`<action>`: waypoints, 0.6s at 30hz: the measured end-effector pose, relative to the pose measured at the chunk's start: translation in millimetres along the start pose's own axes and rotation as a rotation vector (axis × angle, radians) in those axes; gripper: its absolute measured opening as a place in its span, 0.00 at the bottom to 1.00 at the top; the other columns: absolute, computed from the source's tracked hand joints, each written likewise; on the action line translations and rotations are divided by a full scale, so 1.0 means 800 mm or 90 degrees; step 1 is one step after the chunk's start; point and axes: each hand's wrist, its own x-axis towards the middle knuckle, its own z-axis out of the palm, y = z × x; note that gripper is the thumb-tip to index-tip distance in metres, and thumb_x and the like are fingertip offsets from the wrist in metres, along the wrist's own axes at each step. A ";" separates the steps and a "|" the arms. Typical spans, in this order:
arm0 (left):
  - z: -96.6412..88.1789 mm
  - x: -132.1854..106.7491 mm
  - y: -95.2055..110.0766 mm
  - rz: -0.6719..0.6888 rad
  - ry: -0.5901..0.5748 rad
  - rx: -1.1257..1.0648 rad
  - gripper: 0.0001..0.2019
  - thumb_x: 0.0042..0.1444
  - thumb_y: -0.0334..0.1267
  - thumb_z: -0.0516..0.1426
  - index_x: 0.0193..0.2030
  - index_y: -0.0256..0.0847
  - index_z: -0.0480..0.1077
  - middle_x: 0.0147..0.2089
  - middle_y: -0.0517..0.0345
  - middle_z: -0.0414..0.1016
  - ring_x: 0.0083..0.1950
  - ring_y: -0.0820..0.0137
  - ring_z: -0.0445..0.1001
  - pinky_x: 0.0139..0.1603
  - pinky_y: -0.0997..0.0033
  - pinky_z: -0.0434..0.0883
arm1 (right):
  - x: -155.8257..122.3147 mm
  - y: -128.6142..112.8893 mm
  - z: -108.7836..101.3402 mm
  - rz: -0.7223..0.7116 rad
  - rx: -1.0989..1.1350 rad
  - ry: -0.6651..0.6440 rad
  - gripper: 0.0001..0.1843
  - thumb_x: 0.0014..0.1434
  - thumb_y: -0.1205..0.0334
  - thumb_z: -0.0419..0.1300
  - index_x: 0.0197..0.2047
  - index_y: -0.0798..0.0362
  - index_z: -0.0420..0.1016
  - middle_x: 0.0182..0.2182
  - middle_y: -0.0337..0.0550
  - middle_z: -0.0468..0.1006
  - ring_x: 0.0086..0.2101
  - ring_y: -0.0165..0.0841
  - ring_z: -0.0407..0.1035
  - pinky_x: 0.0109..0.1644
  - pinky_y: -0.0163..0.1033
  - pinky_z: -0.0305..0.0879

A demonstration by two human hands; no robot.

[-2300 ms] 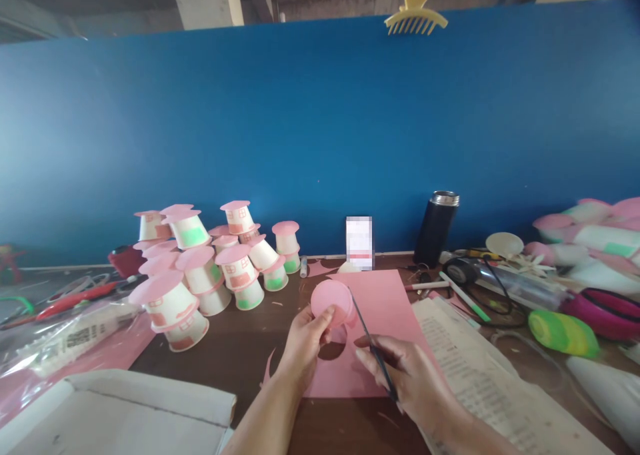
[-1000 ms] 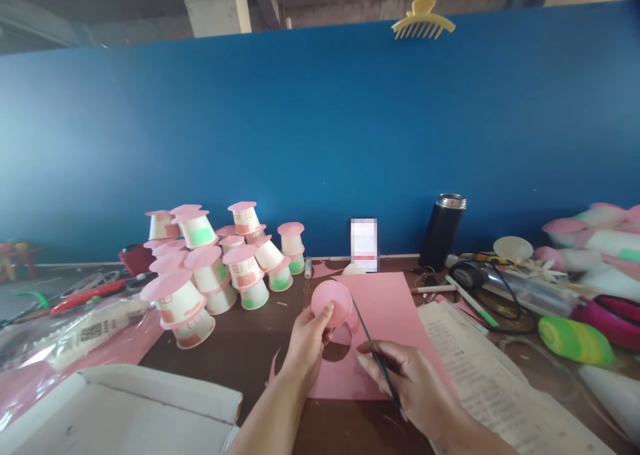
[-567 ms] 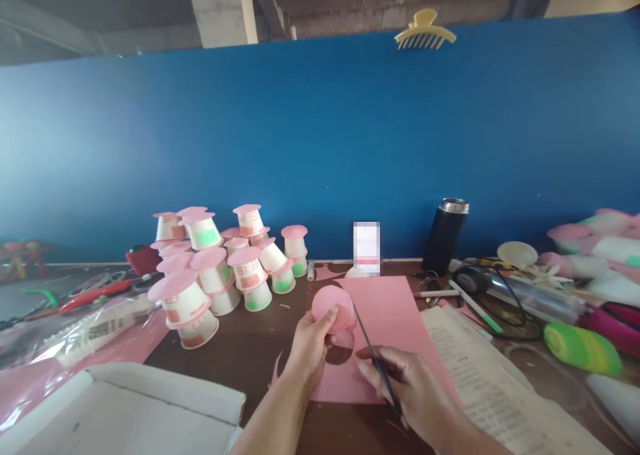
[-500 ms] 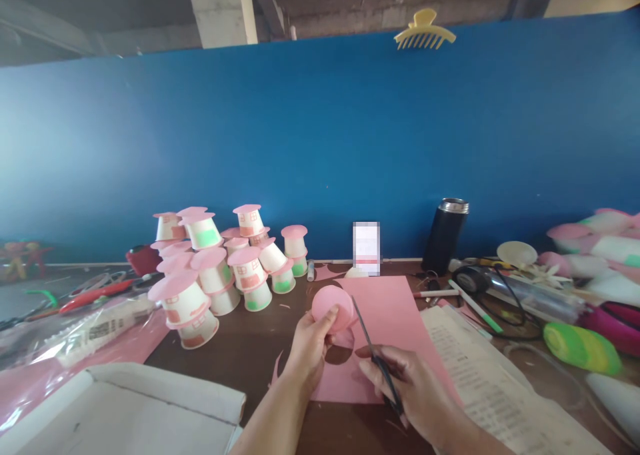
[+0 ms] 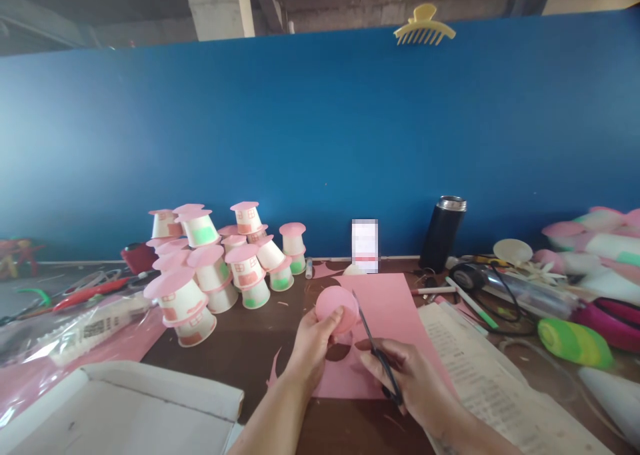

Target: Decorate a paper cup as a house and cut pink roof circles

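Note:
My left hand (image 5: pixel 313 348) pinches a round pink paper disc (image 5: pixel 336 305) and holds it upright above the table. My right hand (image 5: pixel 413 382) grips black scissors (image 5: pixel 373 345), whose blades point up to the disc's right edge. Beneath both hands lies a pink paper sheet (image 5: pixel 387 308) with a round hole cut in it near my left thumb.
A pile of white paper cups with pink tops (image 5: pixel 215 275) stands at the left. A black flask (image 5: pixel 443 232) stands against the blue board (image 5: pixel 320 135). Printed papers (image 5: pixel 490 382), pens, a green bottle (image 5: pixel 575 342) and clutter fill the right; a white box (image 5: pixel 125 408) sits front left.
The disc and the scissors have stayed together near the sheet's hole, with small shifts of the blades along the disc's right edge. The view has tilted slightly.

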 end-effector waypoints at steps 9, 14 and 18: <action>-0.004 0.001 -0.004 0.009 -0.001 0.037 0.23 0.41 0.52 0.70 0.34 0.33 0.75 0.25 0.60 0.71 0.24 0.77 0.63 0.24 0.77 0.59 | 0.001 0.001 -0.004 -0.017 -0.020 -0.022 0.33 0.54 0.35 0.63 0.49 0.55 0.79 0.20 0.32 0.65 0.16 0.23 0.55 0.15 0.30 0.53; -0.003 0.001 -0.003 0.007 -0.003 0.045 0.24 0.40 0.53 0.71 0.35 0.33 0.75 0.24 0.59 0.71 0.24 0.76 0.64 0.24 0.76 0.59 | -0.001 0.001 -0.004 -0.019 -0.021 -0.019 0.31 0.56 0.36 0.61 0.49 0.55 0.78 0.20 0.31 0.66 0.14 0.22 0.54 0.15 0.29 0.53; -0.004 0.001 -0.004 0.008 0.007 0.049 0.24 0.40 0.53 0.71 0.33 0.33 0.74 0.26 0.58 0.72 0.24 0.78 0.62 0.23 0.77 0.58 | 0.000 0.002 -0.004 -0.012 -0.005 -0.020 0.30 0.57 0.38 0.62 0.49 0.55 0.78 0.20 0.31 0.65 0.13 0.22 0.55 0.15 0.29 0.53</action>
